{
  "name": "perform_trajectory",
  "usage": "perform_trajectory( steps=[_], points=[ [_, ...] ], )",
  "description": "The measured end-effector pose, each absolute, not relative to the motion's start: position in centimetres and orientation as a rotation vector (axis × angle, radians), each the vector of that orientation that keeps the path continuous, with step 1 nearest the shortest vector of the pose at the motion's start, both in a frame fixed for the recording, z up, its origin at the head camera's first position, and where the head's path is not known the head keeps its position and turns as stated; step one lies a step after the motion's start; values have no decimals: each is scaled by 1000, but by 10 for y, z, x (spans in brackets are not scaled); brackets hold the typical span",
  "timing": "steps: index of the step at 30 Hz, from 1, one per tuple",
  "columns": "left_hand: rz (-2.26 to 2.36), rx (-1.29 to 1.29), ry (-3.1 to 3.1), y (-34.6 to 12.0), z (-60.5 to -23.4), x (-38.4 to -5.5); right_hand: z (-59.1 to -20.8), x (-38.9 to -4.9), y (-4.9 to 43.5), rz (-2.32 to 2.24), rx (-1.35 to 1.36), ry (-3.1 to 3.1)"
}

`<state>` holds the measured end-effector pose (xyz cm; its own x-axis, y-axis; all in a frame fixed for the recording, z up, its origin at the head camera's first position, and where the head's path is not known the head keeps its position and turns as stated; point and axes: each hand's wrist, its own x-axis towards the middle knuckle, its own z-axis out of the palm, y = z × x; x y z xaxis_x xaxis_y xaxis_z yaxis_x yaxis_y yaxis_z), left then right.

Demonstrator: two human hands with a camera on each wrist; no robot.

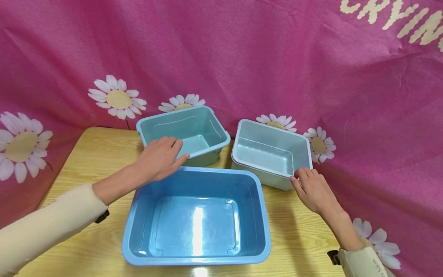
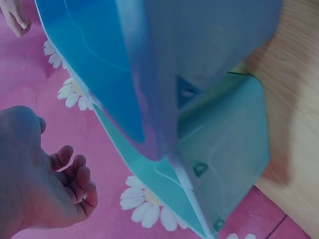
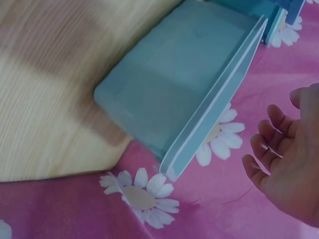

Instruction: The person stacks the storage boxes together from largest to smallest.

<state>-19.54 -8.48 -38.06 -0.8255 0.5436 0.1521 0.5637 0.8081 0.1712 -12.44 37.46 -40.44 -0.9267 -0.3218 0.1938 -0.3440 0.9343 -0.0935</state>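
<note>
A large blue plastic bin (image 1: 197,261) stands at the front. Behind it, a teal bin (image 1: 205,158) is at the left and a pale grey-green bin (image 1: 264,177) at the right. My left hand (image 1: 160,159) hovers above the gap between the blue and teal bins. Loosely bent fingers (image 2: 75,174) hold nothing in the left wrist view, apart from both bins. Beside the pale bin's near right corner is my right hand (image 1: 315,190). The right wrist view shows this hand (image 3: 289,159) off the rim, its fingers loosely curled and holding nothing. All three bins show bare floors.
A light wooden table (image 1: 100,157) carries the bins. Pink cloth (image 1: 221,57) with white daisies hangs right behind the back bins and along both sides. The blue bin's back rim sits close to the teal bin.
</note>
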Motion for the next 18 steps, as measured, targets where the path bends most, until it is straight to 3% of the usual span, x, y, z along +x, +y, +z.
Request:
perform_trajectory(
  steps=[18],
  points=[
    [-231,-1021,-2985,-27,-377,-228,-402,-136,397,189,408,-2941]
  ],
)
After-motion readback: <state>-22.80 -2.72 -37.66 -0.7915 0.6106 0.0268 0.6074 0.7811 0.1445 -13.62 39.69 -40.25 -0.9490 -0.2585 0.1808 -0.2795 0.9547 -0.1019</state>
